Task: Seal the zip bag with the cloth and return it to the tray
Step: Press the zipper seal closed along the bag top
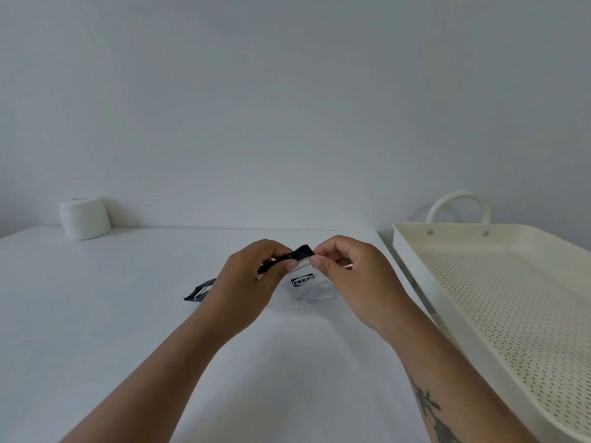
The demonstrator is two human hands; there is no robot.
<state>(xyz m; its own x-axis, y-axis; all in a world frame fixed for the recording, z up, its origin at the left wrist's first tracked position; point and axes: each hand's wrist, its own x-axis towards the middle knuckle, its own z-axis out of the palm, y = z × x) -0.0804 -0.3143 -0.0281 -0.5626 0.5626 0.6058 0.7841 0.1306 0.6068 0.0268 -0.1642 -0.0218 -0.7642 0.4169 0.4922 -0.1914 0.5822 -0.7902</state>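
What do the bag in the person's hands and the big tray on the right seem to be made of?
The zip bag looks like thin clear plastic film: it is see-through, glossy and crinkled, with a black strip along its top. The tray seems to be cream-painted metal, matte, with punched holes and riveted handle, though plastic is possible.

The clear zip bag (307, 287) with a black zip strip is lifted at its top edge; the cream perforated tray (499, 302) lies to its right.
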